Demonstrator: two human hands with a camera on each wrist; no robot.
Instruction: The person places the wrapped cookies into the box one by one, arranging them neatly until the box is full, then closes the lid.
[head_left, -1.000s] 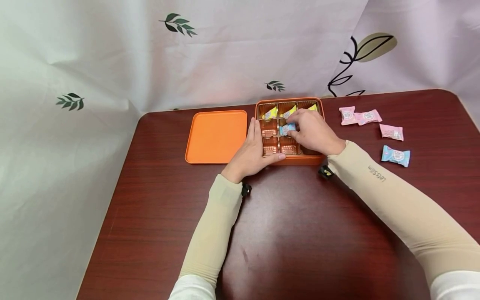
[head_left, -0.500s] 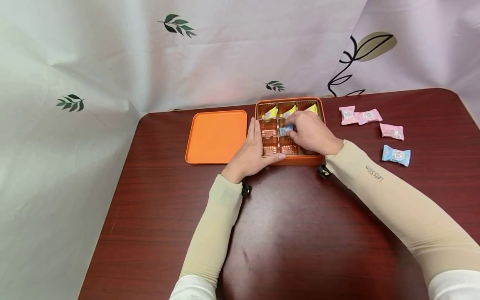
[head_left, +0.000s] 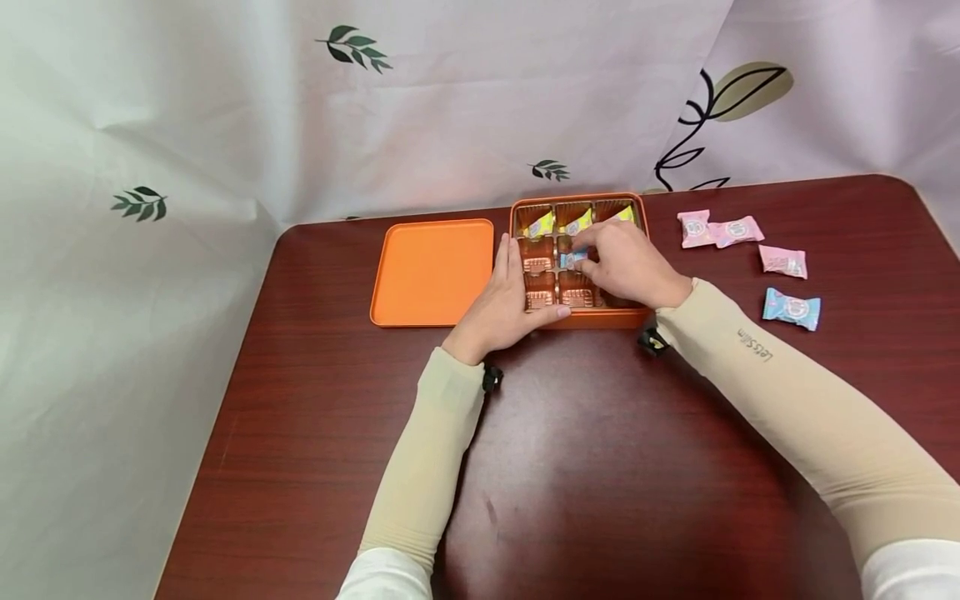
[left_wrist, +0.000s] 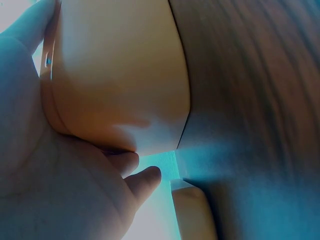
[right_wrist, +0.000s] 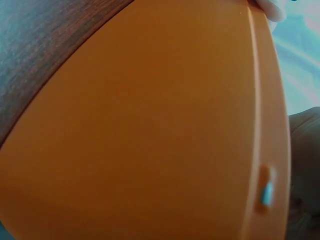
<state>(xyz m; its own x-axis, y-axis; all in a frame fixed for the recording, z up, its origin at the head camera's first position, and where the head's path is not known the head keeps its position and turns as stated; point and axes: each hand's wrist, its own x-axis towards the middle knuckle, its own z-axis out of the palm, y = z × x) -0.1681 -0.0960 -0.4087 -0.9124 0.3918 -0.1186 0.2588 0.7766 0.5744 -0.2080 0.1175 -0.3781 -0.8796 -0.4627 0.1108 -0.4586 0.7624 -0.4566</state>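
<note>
An orange box (head_left: 609, 320) with a gold divided tray stands near the back of the table. My left hand (head_left: 501, 307) lies along its left side and front corner, fingers straight, thumb on the front rim; the left wrist view shows the palm against the box wall (left_wrist: 120, 75). Over the middle row, my right hand (head_left: 630, 262) pinches a blue wrapped candy (head_left: 572, 260) in the centre compartment, its fingers partly hiding it. Yellow wrapped candies (head_left: 538, 225) sit in the back row's compartments. In the right wrist view the box wall (right_wrist: 150, 120) hides most of that hand.
An orange lid (head_left: 433, 273) lies on the table left of the box. To the right lie pink wrapped candies (head_left: 738, 232) and another blue candy (head_left: 792, 309). A patterned cloth (head_left: 450, 100) hangs behind the table's back edge.
The blue candy in my right fingers has tilted and sits a little lower in the centre compartment. My left hand has stayed in place on the box.
</note>
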